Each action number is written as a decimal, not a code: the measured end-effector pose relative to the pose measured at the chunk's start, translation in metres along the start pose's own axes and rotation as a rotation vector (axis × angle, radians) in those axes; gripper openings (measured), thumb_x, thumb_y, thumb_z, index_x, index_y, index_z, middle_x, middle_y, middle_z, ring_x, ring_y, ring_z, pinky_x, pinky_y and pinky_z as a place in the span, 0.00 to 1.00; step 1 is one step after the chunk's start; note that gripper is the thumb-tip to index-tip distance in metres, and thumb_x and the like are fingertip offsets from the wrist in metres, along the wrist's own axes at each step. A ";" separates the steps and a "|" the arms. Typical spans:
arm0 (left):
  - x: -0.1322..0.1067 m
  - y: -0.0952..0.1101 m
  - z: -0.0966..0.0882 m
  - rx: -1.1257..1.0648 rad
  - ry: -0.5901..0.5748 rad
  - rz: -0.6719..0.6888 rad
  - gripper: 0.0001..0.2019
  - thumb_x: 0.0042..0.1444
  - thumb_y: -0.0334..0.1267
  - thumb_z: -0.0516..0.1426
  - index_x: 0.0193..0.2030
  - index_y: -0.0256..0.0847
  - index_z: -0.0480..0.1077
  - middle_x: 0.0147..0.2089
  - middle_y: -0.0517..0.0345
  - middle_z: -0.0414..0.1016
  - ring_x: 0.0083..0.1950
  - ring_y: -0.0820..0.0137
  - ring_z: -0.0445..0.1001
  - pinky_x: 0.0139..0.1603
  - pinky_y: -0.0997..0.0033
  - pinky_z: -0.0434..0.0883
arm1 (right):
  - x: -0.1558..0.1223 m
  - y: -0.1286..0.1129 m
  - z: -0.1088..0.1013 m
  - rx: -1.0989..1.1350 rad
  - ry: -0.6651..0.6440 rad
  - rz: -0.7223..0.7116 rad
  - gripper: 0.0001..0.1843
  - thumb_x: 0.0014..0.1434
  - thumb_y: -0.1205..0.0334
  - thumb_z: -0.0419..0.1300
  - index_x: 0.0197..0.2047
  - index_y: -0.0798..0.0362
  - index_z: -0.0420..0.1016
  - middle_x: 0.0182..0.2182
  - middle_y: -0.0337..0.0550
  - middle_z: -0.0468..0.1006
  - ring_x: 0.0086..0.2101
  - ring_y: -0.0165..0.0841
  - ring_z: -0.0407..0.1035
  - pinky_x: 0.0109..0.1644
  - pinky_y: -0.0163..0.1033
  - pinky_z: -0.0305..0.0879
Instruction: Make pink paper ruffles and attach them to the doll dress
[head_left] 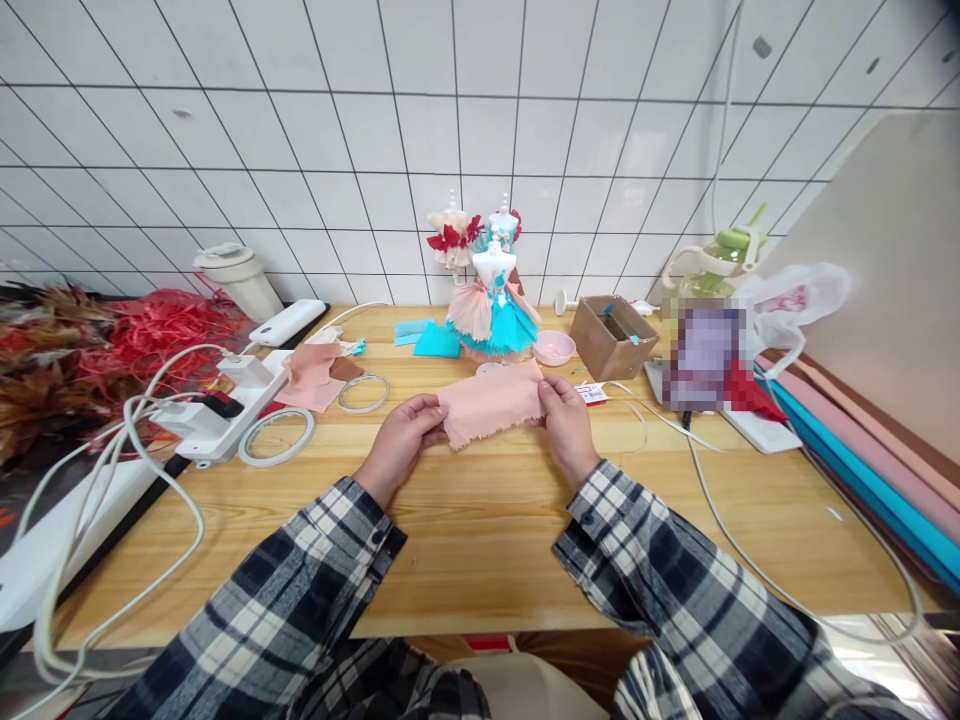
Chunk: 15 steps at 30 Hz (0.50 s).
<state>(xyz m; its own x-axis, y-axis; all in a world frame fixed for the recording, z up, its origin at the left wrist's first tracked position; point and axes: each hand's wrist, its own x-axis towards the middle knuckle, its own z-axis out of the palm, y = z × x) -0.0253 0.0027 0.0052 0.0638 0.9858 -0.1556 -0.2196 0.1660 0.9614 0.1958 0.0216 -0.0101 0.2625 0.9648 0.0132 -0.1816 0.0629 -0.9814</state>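
Note:
Over the middle of the wooden table (480,530) I hold a piece of peach-pink cloth (491,402) stretched between both hands. My left hand (403,435) pinches its left edge and my right hand (568,425) pinches its right edge, fingers closed on the cloth. Just behind the cloth stands a small mannequin in a pink and turquoise dress (491,310). Two more small dressed mannequins (469,235) stand against the tiled wall.
Two tape rings (276,436) and pink cloth scraps (311,375) lie at left beside a power strip (225,400) with white cables. Red raffia and feathers (90,350) sit far left. A cardboard box (611,335), pink dish (553,347) and coloured sheets (862,450) are at right.

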 end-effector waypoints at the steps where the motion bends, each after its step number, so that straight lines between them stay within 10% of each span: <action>1: 0.001 0.000 -0.001 0.055 -0.017 0.016 0.15 0.47 0.41 0.64 0.39 0.37 0.71 0.35 0.57 0.77 0.32 0.71 0.76 0.37 0.69 0.75 | 0.002 0.002 -0.002 -0.084 -0.007 -0.026 0.21 0.54 0.48 0.56 0.44 0.54 0.72 0.31 0.40 0.75 0.25 0.29 0.65 0.22 0.33 0.61; 8: -0.001 0.006 -0.009 0.911 -0.016 0.667 0.26 0.50 0.33 0.58 0.59 0.41 0.66 0.57 0.49 0.70 0.59 0.58 0.68 0.60 0.52 0.66 | 0.014 0.020 -0.008 -0.592 -0.232 -0.161 0.11 0.56 0.57 0.57 0.36 0.51 0.79 0.30 0.39 0.80 0.30 0.32 0.70 0.33 0.36 0.64; 12: -0.004 0.002 -0.003 1.158 -0.455 0.795 0.14 0.59 0.33 0.53 0.51 0.45 0.73 0.55 0.52 0.74 0.57 0.63 0.70 0.60 0.58 0.66 | 0.018 0.013 -0.007 -0.660 -0.303 -0.226 0.11 0.57 0.57 0.58 0.41 0.46 0.80 0.35 0.38 0.82 0.33 0.33 0.72 0.38 0.37 0.64; 15: -0.004 -0.007 0.001 1.280 -0.580 0.712 0.13 0.62 0.38 0.53 0.52 0.45 0.73 0.57 0.51 0.74 0.57 0.63 0.71 0.59 0.60 0.67 | 0.025 0.001 -0.017 -0.725 -0.255 -0.283 0.15 0.61 0.54 0.56 0.48 0.46 0.79 0.38 0.39 0.81 0.31 0.32 0.70 0.37 0.37 0.64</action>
<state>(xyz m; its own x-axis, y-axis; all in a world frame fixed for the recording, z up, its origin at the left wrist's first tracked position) -0.0234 -0.0023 -0.0005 0.7264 0.6541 0.2109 0.5510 -0.7376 0.3902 0.2181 0.0411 -0.0140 -0.0327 0.9710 0.2367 0.5399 0.2164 -0.8135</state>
